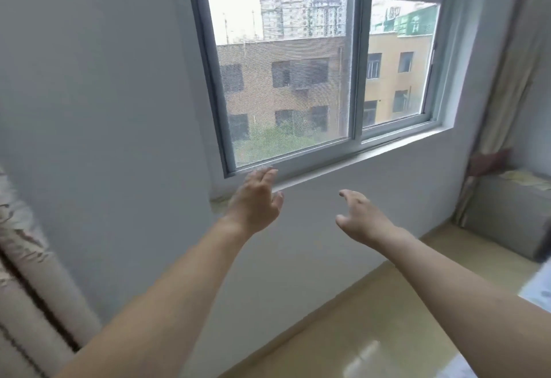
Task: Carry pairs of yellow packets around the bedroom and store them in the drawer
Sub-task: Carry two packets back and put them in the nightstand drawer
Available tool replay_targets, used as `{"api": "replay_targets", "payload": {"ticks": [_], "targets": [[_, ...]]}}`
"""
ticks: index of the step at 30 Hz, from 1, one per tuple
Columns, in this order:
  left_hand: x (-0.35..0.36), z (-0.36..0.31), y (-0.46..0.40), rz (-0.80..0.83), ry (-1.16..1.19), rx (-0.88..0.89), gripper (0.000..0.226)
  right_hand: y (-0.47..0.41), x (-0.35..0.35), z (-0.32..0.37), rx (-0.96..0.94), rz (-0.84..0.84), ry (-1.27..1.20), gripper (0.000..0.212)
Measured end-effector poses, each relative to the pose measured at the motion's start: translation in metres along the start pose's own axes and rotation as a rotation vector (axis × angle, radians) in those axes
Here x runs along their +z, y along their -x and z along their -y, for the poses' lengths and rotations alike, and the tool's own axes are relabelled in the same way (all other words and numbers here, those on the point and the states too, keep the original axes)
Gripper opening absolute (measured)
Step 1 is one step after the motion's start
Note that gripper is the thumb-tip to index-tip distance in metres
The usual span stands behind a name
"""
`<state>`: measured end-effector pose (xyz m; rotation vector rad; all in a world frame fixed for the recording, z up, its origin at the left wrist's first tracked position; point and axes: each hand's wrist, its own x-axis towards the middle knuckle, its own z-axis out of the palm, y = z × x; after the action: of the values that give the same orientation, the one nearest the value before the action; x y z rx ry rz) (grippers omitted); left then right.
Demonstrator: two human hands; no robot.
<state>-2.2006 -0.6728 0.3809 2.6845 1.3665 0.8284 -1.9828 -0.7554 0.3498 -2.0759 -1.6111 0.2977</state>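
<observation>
- Below the window (298,79), both bare arms stretch forward toward the white wall; no yellow packets or drawer in view, so their position, heading and long axis can't be told.
- Left hand (255,199): raised at the left end of the window sill (343,160), fingers straight and loosely spread, pointing up toward the lower frame corner; fingertips overlap the sill edge, contact unclear. Holds nothing.
- Right hand (362,218): lower and to the right, in front of bare wall under the sill, apart from the wall as far as can be seen; fingers relaxed, slightly bent, thumb out to the left. Holds nothing.
- Hands are near each other with a gap of wall between them, nothing held between or in either.
- Surroundings: sliding window with grey frame, mesh screen on the left pane, buildings outside.
- Curtain (507,94) hangs at the right edge; grey-covered furniture (504,213) in the right corner below it, with something pale lying on top, too blurred to name.
- Patterned fabric (26,258) with dark stripes at the left edge, blurred.
- Glossy yellowish floor (372,318) runs along the wall base, with a bright reflection.
</observation>
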Motion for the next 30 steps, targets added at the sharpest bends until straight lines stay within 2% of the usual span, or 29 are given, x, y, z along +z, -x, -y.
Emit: {"api": "replay_targets", "payload": {"ticks": [3, 8, 16, 23, 30], "targets": [[0.046, 0.001, -0.066, 0.084, -0.004, 0.109, 0.059, -0.056, 0.005, -0.026, 0.067, 0.006, 0.002, 0.065], [0.122, 0.001, -0.187, 0.126, 0.039, 0.248, 0.059, -0.158, 0.009, -0.081, 0.19, -0.034, 0.037, 0.065], [0.231, -0.021, -0.405, 0.148, 0.072, 0.526, 0.057, -0.315, -0.036, -0.168, 0.414, -0.213, 0.039, 0.064], [0.343, -0.123, -0.525, 0.222, 0.164, 0.727, 0.054, -0.385, -0.09, -0.273, 0.565, -0.323, 0.089, 0.061], [0.485, -0.259, -0.628, 0.288, 0.232, 0.829, 0.055, -0.447, -0.135, -0.454, 0.694, -0.372, 0.074, 0.06]]}}
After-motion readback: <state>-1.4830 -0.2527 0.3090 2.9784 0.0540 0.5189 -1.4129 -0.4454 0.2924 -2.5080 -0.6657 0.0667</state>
